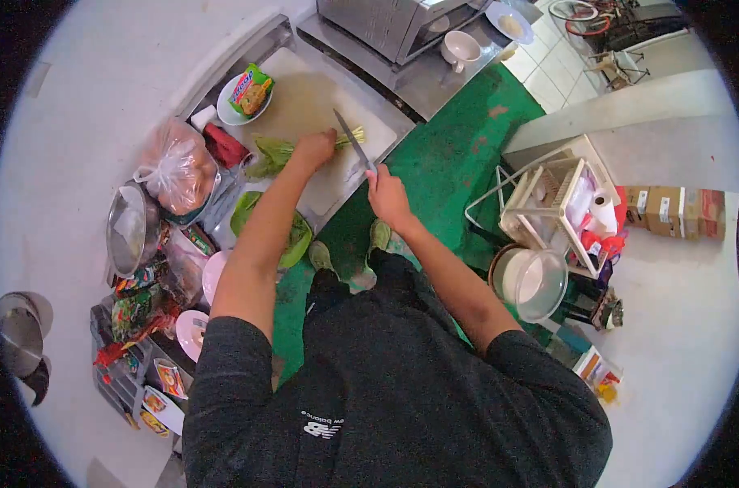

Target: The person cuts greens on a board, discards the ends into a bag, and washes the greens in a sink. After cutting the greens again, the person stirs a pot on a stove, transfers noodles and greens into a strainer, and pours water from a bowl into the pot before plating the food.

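Note:
My left hand [314,152] is closed round a bunch of leafy greens [268,154] lying on the pale cutting board [300,91]. Its cut-looking stems stick out to the right of my fingers. My right hand [388,195] grips the handle of a knife [353,140], whose blade points up and to the left, over or beside the stems. Whether the blade touches them I cannot tell. Behind my left hand, a white bowl [227,111] on the board holds a green and yellow packet [252,91].
A green basin [298,244] stands near my left forearm. Left of the board are a bag of eggs or similar round items [178,171] and a metal bowl [132,229]. A cup [460,49] stands beyond the board; a dish rack [548,195] is at the right.

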The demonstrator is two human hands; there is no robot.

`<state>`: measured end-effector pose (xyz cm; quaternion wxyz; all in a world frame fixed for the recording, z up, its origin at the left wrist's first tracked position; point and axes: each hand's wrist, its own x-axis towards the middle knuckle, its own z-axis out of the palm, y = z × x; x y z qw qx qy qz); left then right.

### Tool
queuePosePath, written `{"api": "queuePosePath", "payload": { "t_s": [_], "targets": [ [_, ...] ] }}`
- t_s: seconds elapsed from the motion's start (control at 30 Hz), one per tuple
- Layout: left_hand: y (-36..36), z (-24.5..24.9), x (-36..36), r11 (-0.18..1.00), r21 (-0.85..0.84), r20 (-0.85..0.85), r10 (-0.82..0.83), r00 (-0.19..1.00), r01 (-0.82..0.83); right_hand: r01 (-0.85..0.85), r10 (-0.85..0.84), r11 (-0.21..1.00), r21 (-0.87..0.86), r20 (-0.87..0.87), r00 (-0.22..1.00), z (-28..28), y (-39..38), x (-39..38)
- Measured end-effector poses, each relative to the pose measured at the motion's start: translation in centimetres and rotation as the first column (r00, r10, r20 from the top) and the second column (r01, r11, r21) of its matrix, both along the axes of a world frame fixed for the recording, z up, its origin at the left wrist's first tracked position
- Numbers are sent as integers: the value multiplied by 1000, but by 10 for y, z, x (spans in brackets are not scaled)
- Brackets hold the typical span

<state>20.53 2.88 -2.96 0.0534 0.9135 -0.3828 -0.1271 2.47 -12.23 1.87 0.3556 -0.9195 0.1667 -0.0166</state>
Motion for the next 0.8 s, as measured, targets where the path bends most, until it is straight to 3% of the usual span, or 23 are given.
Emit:
{"api": "queuePosePath", "payload": {
  "t_s": [0.13, 0.23, 0.33, 0.4, 0.5, 0.63, 0.7, 0.8],
  "targets": [
    [11, 24, -5, 991, -121, -118, -63, 991, 49, 38, -41, 997, -62, -51, 998, -2, 17, -3],
    [14, 14, -4, 982, -175, -33, -78, 996, 71, 75, -82, 992, -103, -61, 995, -3, 30, -1],
    [13, 7, -6, 993, -77, -19, -87, 996, 86, 119, -122, 990, -70, -50, 991, -2, 42, 1],
    [16, 4, -11, 986, -135, 200, -73, 977, 101, 131, -135, 989, -68, -58, 989, -3, 49, 3],
    [20, 0, -18, 981, -162, 325, -52, 944, 110, 147, -153, 986, -76, -70, 986, -9, 54, 7],
    [20, -3, -16, 976, -165, 331, -83, 940, 144, 196, -198, 980, -28, -102, 975, -10, 55, 8],
    [17, -4, -18, 989, -47, 365, -113, 924, 140, 197, -201, 979, -44, -112, 973, -9, 55, 9],
    [13, -7, -17, 992, -51, 355, -94, 930, 119, 195, -198, 980, -41, -88, 976, -9, 53, 9]
  ]
}}
